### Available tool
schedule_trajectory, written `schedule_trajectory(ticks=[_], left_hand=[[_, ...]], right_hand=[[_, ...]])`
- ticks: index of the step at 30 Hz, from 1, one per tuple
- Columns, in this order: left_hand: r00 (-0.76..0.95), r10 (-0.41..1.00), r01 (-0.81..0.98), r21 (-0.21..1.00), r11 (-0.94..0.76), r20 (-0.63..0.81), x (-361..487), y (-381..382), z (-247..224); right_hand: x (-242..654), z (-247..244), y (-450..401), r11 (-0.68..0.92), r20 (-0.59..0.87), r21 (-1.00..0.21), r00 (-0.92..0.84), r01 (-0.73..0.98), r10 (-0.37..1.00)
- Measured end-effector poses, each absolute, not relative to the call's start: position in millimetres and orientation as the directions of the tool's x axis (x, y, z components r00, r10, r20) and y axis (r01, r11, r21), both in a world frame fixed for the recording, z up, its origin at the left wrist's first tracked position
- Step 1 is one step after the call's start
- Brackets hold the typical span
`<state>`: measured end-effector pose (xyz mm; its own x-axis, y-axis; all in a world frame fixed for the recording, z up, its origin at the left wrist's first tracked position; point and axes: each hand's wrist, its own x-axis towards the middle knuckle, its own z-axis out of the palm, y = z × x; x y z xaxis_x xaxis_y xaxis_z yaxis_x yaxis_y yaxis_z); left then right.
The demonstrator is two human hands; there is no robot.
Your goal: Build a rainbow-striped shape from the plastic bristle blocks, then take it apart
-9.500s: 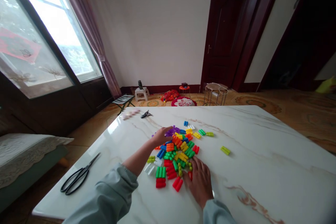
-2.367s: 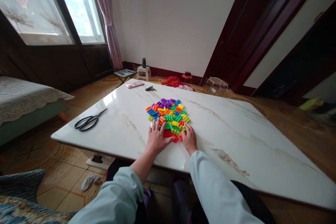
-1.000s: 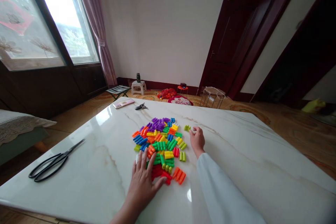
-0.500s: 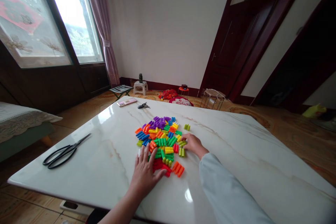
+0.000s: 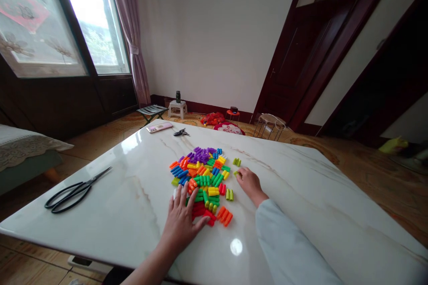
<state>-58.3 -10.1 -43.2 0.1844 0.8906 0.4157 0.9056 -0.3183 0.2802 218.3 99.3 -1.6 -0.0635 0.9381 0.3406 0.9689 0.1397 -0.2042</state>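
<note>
A pile of colourful plastic toy blocks point(image 5: 203, 180), each made of joined round-ended rods, lies on the marble-patterned table point(image 5: 284, 213). My left hand point(image 5: 181, 213) rests at the near left of the pile, fingers spread over red and orange blocks, with some hidden under it. On the right, my right hand point(image 5: 250, 183) has its fingertips closed on a small yellow-green block point(image 5: 236, 173), partly covered by the fingers. Another yellow-green block point(image 5: 237, 162) lies apart just beyond that hand. A third, the yellow-green block point(image 5: 229, 194), stands nearer me, close to an orange block point(image 5: 224, 216).
Large black-handled scissors point(image 5: 75, 193) lie on the table's left. A phone point(image 5: 159, 127) and a dark bunch of keys point(image 5: 181, 132) are near the far edge. Beyond the table stand a white stool point(image 5: 177, 109), a folding stool point(image 5: 152, 112) and a round stool point(image 5: 270, 120).
My right hand has drawn a yellow-green block away from the pile, a little to the right. My left hand stays spread on the pile. The view has shifted slightly.
</note>
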Motion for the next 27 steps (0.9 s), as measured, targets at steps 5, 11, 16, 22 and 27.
schedule_trajectory(ticks=[5, 11, 16, 22, 27], left_hand=[[0.187, 0.889, 0.907, 0.274, -0.319, 0.418, -58, -9, -44], [0.192, 0.882, 0.908, 0.262, -0.326, 0.43, -59, -8, -47], [0.185, 0.882, 0.909, 0.265, -0.321, 0.433, -59, -8, -47], [0.187, 0.887, 0.91, 0.265, -0.317, 0.422, -59, -8, -46], [0.188, 0.883, 0.915, 0.249, -0.316, 0.429, -59, -8, -46]], right_hand=[[239, -19, 114, -0.082, 0.385, -0.493, 0.302, 0.866, 0.872], [244, -33, 135, -0.201, 0.34, -0.564, 0.447, 0.801, 0.828], [233, -31, 150, -0.227, 0.314, -0.568, 0.464, 0.791, 0.828], [222, -23, 158, -0.197, 0.34, -0.441, 0.366, 0.876, 0.866], [212, -23, 164, -0.158, 0.307, -0.383, 0.287, 0.91, 0.907]])
